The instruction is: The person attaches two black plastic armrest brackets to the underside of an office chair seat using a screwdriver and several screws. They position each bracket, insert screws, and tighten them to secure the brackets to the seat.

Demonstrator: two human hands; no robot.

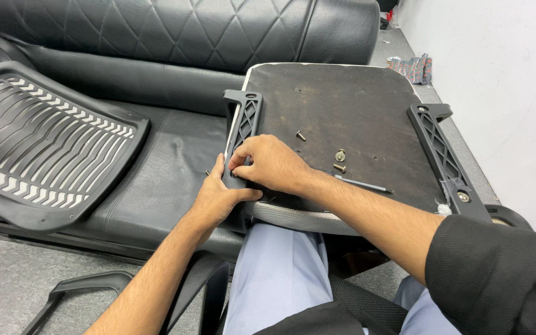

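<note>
While an upturned seat (342,118) rests on the person's lap and a black leather sofa (156,37), both hands work at its left edge. Its underside is a dark, scuffed board, rimmed below by grey mesh. Two black plastic brackets with lattice cut-outs run along its sides, long axes pointing away from the person. The left hand (218,198) grips the near end of the left bracket (243,124) from outside, fingers curled round it. The right hand (268,164) pinches something small at the same spot; what it is cannot be told. The right bracket (442,149) lies untouched. Loose screws (339,161) and a thin metal rod (364,184) lie on the board. A ribbed plastic backrest (38,142) lies on the sofa.
</note>
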